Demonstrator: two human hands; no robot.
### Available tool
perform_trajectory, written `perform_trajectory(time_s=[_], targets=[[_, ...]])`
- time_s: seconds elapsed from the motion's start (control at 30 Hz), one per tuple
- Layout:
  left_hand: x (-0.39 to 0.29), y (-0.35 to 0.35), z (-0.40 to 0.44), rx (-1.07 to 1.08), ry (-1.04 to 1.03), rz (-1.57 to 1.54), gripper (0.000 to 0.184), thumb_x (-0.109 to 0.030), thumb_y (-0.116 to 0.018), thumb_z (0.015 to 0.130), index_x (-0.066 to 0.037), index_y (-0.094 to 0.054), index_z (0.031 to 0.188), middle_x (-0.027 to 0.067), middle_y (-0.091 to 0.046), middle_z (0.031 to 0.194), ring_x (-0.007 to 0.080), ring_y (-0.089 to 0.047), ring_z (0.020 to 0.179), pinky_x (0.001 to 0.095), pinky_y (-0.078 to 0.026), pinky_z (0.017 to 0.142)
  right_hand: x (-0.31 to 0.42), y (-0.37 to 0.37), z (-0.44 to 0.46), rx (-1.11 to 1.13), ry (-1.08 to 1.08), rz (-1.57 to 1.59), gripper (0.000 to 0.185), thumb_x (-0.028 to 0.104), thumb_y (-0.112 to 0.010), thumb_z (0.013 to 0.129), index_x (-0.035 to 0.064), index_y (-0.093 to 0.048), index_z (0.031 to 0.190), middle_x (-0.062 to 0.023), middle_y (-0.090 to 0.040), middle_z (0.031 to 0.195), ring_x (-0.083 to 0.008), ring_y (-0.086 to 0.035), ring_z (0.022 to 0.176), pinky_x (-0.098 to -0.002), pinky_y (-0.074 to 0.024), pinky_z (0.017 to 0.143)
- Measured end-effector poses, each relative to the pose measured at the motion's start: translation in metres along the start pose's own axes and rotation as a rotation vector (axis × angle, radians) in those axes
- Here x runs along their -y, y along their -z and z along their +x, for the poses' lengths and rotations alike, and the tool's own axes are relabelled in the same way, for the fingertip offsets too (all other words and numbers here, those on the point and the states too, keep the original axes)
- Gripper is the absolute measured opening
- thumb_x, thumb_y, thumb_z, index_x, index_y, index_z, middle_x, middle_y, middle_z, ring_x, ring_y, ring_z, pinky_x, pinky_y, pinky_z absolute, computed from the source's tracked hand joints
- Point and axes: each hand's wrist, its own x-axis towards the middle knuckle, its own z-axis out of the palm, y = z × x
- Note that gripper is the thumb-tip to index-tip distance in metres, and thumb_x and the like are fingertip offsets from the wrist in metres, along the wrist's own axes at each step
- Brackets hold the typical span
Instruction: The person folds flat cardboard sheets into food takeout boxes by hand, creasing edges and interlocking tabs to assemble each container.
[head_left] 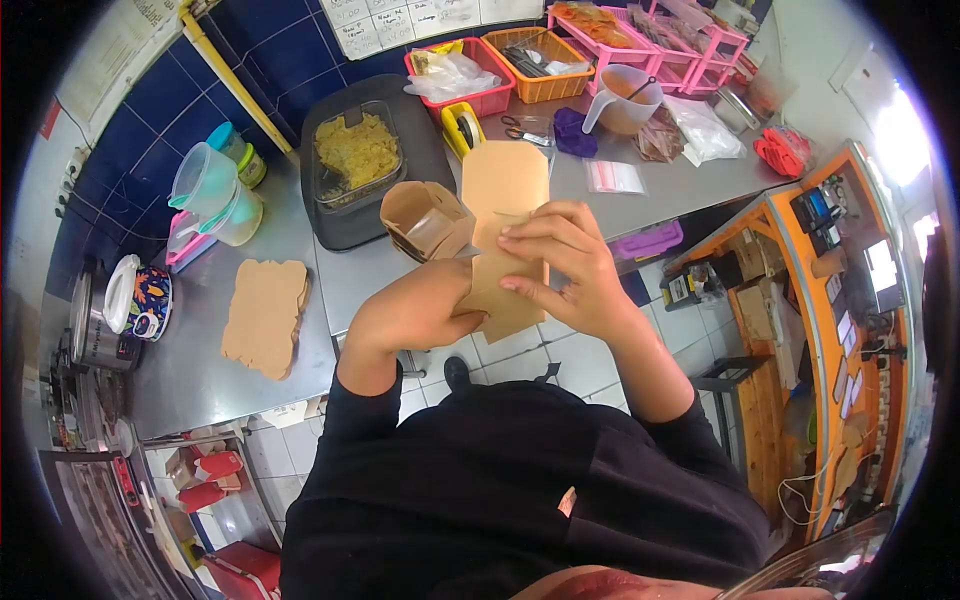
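Observation:
In front of my chest I hold a partly folded brown cardboard food box (505, 180), its long panel sticking up and away from me. My left hand (415, 300) grips its left side, with the fingertips tucked out of sight within the folds. On the right side, my right hand (565, 265) pinches an edge between thumb and fingers. Just beyond my left hand stand open, folded boxes (425, 220) that look nested together. A stack of flat cardboard blanks (265, 315) lies on the steel counter to the left.
A black tray with yellow food (355, 150) sits at the back. Red (460, 75) and orange baskets (535, 65), scissors (525, 132) and a measuring jug (622, 100) line the back counter. Green-lidded tubs (235, 150) and a rice cooker (100, 310) stand left; an orange shelf (800, 300) is right.

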Motion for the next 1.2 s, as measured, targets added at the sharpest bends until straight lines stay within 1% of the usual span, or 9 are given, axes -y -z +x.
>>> perform_trajectory(time_s=[0.23,0.33,0.4,0.63,0.73,0.9,0.97,1.03,1.2], targets=[[0.008,-0.008,0.008,-0.149,0.008,0.071,0.029,-0.005,-0.070,0.075,-0.002,-0.066,0.103,0.0186,-0.066,0.095,0.0394,-0.063,0.087,0.0430,-0.051,0.077,-0.001,-0.012,-0.007,-0.048,-0.062,0.064,0.042,0.012,-0.084,0.066,0.0087,-0.070,0.106,-0.0045,-0.063,0.097,-0.0263,-0.054,0.092,-0.0367,-0.0467,0.082],[-0.006,-0.006,0.009,-0.260,-0.147,-0.102,0.030,-0.003,-0.071,0.074,-0.004,-0.067,0.104,0.0160,-0.068,0.093,0.0371,-0.064,0.081,0.0409,-0.052,0.071,0.005,-0.013,-0.004,-0.103,-0.071,0.039,0.043,0.008,-0.083,0.066,0.0091,-0.069,0.106,-0.0049,-0.061,0.094,-0.0260,-0.054,0.089,-0.0367,-0.0469,0.079],[-0.010,-0.008,0.014,-0.402,-0.192,0.032,0.029,-0.003,-0.072,0.074,-0.005,-0.068,0.103,0.0145,-0.069,0.090,0.0333,-0.066,0.078,0.0378,-0.053,0.067,0.008,-0.013,-0.003,-0.097,-0.078,0.033,0.040,0.006,-0.082,0.066,0.0088,-0.070,0.104,-0.0048,-0.059,0.091,-0.0257,-0.054,0.089,-0.0365,-0.0473,0.076],[-0.001,-0.023,0.011,-0.799,-0.228,0.182,0.025,-0.001,-0.081,0.065,-0.003,-0.073,0.089,0.0095,-0.070,0.087,0.0206,-0.069,0.075,0.0296,-0.051,0.061,0.016,-0.013,0.011,-0.172,0.123,-0.127,0.029,0.006,-0.077,0.067,0.0068,-0.072,0.096,-0.0037,-0.057,0.089,-0.0235,-0.055,0.083,-0.0354,-0.0475,0.071],[0.005,-0.023,0.007,-0.952,-0.253,0.183,0.034,0.000,-0.082,0.062,-0.005,-0.071,0.094,0.0094,-0.068,0.080,0.0225,-0.067,0.064,0.0290,-0.051,0.055,0.021,-0.016,0.019,-0.219,0.196,-0.176,0.027,0.005,-0.077,0.066,0.0061,-0.072,0.093,-0.0031,-0.059,0.089,-0.0227,-0.055,0.080,-0.0349,-0.0473,0.070],[-0.009,-0.020,0.014,-1.328,-0.270,-0.310,0.029,-0.001,-0.083,0.061,-0.007,-0.073,0.088,0.0062,-0.069,0.077,0.0190,-0.066,0.064,0.0260,-0.049,0.056,0.018,-0.024,0.022,-0.323,0.155,0.027,0.028,-0.001,-0.079,0.063,0.0056,-0.075,0.090,-0.0035,-0.059,0.082,-0.0209,-0.056,0.075,-0.0323,-0.0464,0.065],[-0.021,-0.011,0.009,-1.255,-0.291,-0.178,0.026,-0.004,-0.083,0.063,-0.007,-0.074,0.088,0.0056,-0.070,0.076,0.0182,-0.067,0.065,0.0255,-0.050,0.057,0.020,-0.020,0.019,-0.315,0.115,0.126,0.027,-0.001,-0.079,0.064,0.0067,-0.075,0.090,-0.0025,-0.060,0.085,-0.0185,-0.055,0.072,-0.0309,-0.0464,0.063],[-0.017,0.004,-0.006,-0.927,-0.285,0.314,0.025,-0.007,-0.083,0.067,-0.007,-0.075,0.090,0.0057,-0.071,0.076,0.0179,-0.068,0.067,0.0254,-0.051,0.059,0.022,-0.017,0.017,-0.313,0.063,0.186,0.025,0.000,-0.079,0.067,0.0077,-0.075,0.090,-0.0021,-0.059,0.089,-0.0149,-0.055,0.070,-0.0284,-0.0460,0.061],[-0.019,-0.015,-0.003,-1.024,-0.409,0.184,0.019,-0.009,-0.080,0.075,-0.006,-0.074,0.093,0.0078,-0.074,0.085,0.0141,-0.068,0.069,0.0240,-0.049,0.061,0.028,-0.018,0.009,-0.376,-0.266,0.431,0.017,0.002,-0.079,0.076,0.0052,-0.073,0.091,-0.0040,-0.047,0.103,-0.0049,-0.054,0.070,-0.0200,-0.0451,0.058]])
